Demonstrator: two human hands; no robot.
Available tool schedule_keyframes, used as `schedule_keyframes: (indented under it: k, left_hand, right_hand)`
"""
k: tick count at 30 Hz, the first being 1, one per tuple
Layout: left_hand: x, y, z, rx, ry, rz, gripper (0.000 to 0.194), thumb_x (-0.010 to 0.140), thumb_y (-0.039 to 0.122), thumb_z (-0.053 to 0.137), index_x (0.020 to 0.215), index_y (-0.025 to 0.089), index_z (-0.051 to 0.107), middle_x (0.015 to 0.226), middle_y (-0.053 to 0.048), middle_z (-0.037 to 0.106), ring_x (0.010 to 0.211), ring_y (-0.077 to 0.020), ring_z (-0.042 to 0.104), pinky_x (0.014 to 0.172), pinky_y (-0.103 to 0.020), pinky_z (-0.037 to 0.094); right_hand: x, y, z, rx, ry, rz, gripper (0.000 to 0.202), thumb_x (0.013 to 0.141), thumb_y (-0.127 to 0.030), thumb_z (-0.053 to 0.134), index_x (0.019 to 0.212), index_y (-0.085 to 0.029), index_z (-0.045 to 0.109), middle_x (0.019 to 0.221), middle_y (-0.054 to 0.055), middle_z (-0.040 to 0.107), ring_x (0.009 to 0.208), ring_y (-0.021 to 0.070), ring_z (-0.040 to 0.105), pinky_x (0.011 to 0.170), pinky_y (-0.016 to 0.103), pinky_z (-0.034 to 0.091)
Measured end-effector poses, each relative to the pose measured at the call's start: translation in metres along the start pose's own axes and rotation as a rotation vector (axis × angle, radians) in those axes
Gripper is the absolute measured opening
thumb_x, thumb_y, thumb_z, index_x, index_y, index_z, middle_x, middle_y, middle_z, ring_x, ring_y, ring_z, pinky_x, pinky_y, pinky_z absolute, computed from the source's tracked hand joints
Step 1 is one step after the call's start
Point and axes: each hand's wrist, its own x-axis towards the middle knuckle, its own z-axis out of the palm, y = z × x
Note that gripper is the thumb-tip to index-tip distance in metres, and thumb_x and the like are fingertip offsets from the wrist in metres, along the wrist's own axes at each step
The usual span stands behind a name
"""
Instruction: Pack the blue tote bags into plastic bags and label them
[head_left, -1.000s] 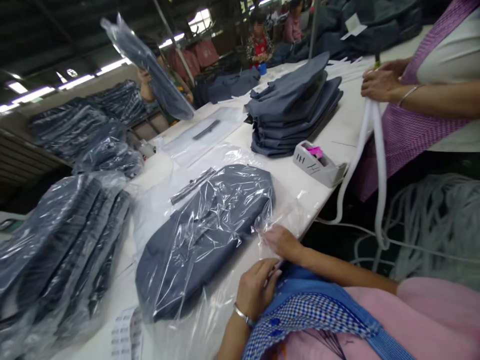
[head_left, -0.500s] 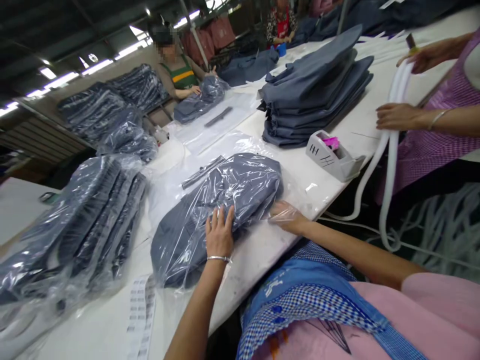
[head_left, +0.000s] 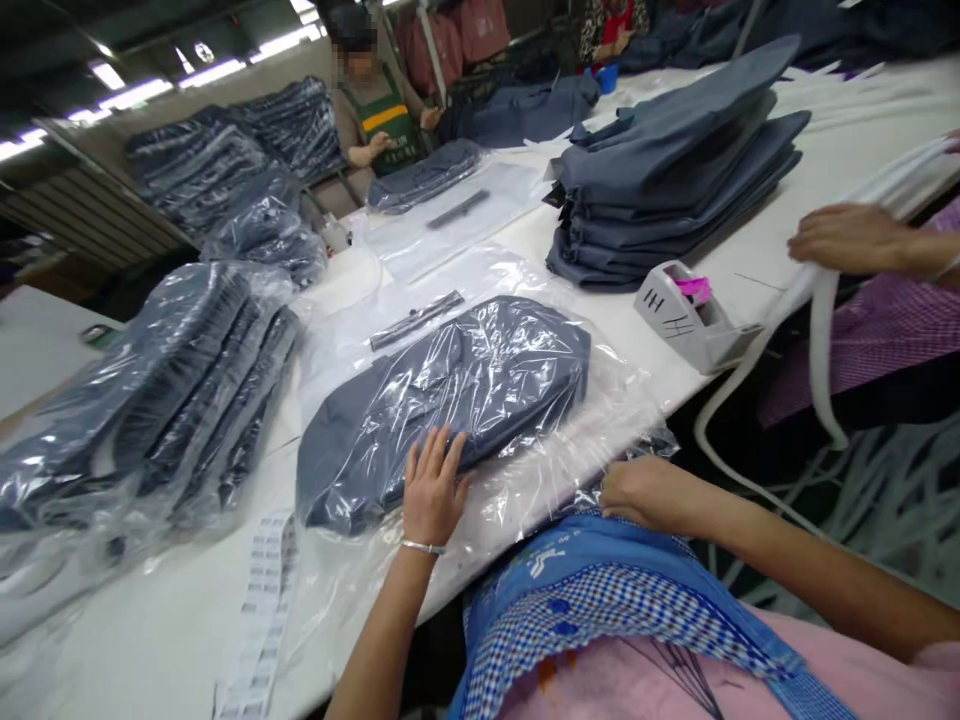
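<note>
Dim, dark ceiling (head_left: 52, 50), bright strip lights (head_left: 135, 95), beige wall (head_left: 309, 62), slatted brown panel (head_left: 94, 228) at left, long white worktable (head_left: 165, 620)

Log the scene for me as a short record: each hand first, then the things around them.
Left hand: palm down, fingers slightly spread, on the near side of the plastic-wrapped bundle
Right hand: fingers curled at the near edge of the table, beside clear plastic; grip unclear
Left of bundle: wrapped stack; printed label strip nearer
Beyond, to the right: unwrapped stack; white box holding something pink
Far right: co-worker's hand on white strips
</note>
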Motion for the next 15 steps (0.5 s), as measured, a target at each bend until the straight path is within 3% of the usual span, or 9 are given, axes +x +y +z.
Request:
schedule_keyframes:
  k: [3,6,8,10,12,15]
  left_hand:
    - [-0.014,-0.001,-0.015,0.084,0.088,-0.107,0.061,0.091,0.03,0.057,0.147,0.025,0.035,0.154,-0.012,0.036,0.145,-0.0312,0.026,0.117,-0.059,0.019]
    - [-0.02,-0.013,-0.029,0.135,0.116,-0.19,0.066,0.089,0.029,0.06,0.149,0.025,0.032,0.154,-0.015,0.034,0.145,-0.0334,0.024,0.116,-0.062,0.018]
    - [-0.029,-0.023,-0.032,0.143,0.132,-0.205,0.072,0.088,0.029,0.062,0.15,0.025,0.028,0.155,-0.016,0.033,0.145,-0.0341,0.023,0.116,-0.063,0.018]
    - [-0.045,-0.028,-0.028,0.139,0.167,-0.193,0.077,0.085,0.032,0.066,0.151,0.027,0.026,0.155,-0.016,0.032,0.145,-0.0346,0.024,0.115,-0.063,0.02]
    - [-0.065,-0.026,-0.019,0.131,0.2,-0.159,0.079,0.083,0.034,0.069,0.151,0.029,0.027,0.154,-0.015,0.034,0.144,-0.0339,0.026,0.116,-0.061,0.022]
    - [-0.085,-0.013,-0.004,0.128,0.219,-0.077,0.074,0.083,0.032,0.069,0.148,0.033,0.033,0.153,-0.013,0.038,0.142,-0.0312,0.032,0.117,-0.057,0.024]
  right_hand:
    - [0.017,-0.018,-0.012,0.042,0.259,-0.152,0.027,0.096,-0.02,0.047,0.11,-0.025,0.069,0.095,0.003,0.073,0.089,0.0177,0.064,0.081,0.031,0.051]
    - [0.038,-0.014,-0.02,-0.067,0.485,-0.077,0.046,0.092,-0.017,0.054,0.137,-0.029,0.052,0.134,0.005,0.06,0.127,0.0229,0.051,0.108,0.045,0.04]
    - [0.045,0.002,-0.015,-0.174,0.508,0.035,0.064,0.086,-0.018,0.065,0.145,-0.028,0.042,0.151,0.009,0.042,0.141,0.0298,0.032,0.115,0.056,0.028]
    - [0.043,0.024,-0.002,-0.248,0.495,0.123,0.074,0.081,-0.016,0.07,0.147,-0.026,0.038,0.156,0.012,0.032,0.145,0.0338,0.024,0.115,0.061,0.025]
    - [0.032,0.047,0.015,-0.281,0.521,0.196,0.068,0.083,-0.015,0.067,0.145,-0.025,0.041,0.154,0.014,0.035,0.142,0.034,0.03,0.112,0.06,0.032]
    - [0.014,0.071,0.035,-0.239,0.574,0.254,0.047,0.091,-0.015,0.054,0.138,-0.021,0.051,0.139,0.014,0.054,0.124,0.027,0.054,0.102,0.047,0.049]
